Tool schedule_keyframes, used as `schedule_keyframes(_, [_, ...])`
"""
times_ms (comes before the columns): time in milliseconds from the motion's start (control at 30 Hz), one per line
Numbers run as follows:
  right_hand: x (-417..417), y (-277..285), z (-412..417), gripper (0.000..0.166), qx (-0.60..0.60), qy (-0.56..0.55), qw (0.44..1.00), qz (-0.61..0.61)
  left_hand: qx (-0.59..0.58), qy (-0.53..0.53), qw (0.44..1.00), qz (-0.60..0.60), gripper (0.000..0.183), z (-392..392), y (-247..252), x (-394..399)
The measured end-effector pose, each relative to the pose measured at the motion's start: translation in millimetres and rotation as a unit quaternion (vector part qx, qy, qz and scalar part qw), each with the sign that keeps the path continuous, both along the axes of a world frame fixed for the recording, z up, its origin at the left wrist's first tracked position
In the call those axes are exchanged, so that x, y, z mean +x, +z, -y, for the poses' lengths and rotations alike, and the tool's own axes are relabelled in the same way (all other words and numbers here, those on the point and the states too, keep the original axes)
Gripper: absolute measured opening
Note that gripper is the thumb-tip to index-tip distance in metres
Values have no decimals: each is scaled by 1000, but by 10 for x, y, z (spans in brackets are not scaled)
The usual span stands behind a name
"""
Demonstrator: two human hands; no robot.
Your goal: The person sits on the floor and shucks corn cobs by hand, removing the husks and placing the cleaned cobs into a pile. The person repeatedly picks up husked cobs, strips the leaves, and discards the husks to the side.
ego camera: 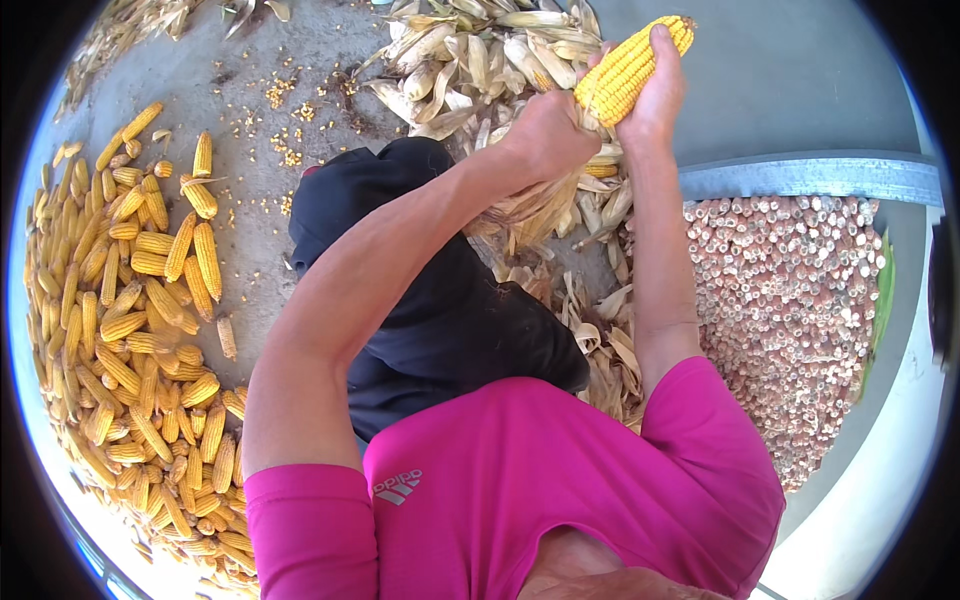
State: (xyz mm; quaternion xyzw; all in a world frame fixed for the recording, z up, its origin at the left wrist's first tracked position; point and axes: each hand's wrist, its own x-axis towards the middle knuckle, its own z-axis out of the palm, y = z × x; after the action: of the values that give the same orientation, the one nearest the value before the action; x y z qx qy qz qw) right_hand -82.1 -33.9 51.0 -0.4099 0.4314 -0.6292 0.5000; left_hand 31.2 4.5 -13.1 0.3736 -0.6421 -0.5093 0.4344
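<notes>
My right hand holds a yellow ear of corn at the top, its thumb along the kernels and fingertips showing on the far side. The ear tilts up to the right. Closed at its lower end is my left hand, gripping dry husk that hangs below the fist. The join between husk and ear is partly hidden by the fingers. Beyond my hands lies a heap of ears in pale dry husks, with a few yellow kernels showing.
Husked yellow ears form a large pile at the left. Loose kernels dot the concrete floor. At the right, many stacked bare cobs lie beside a metal beam. Loose husks lie near my dark-trousered leg.
</notes>
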Motion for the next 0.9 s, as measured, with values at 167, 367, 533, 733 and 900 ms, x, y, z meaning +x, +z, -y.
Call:
schedule_keyframes(167, [-91,115,-60,34,73,47,996,-4,44,-24,998,47,20,-112,148,-59])
schedule_keyframes(367, [-314,194,1,44,248,466,837,148,-240,-266,853,380,23,-428,132,-30])
schedule_keyframes(533, [25,146,-312,51,252,299,904,-171,-237,-246,907,248,31,-579,66,-143])
schedule_keyframes(733, [-301,129,148,44,192,147,967,-82,-294,-204,917,176,69,-610,-85,-161])
schedule_keyframes(900, [-542,118,120,44,170,141,974,-55,111,-114,987,-9,60,-115,615,227])
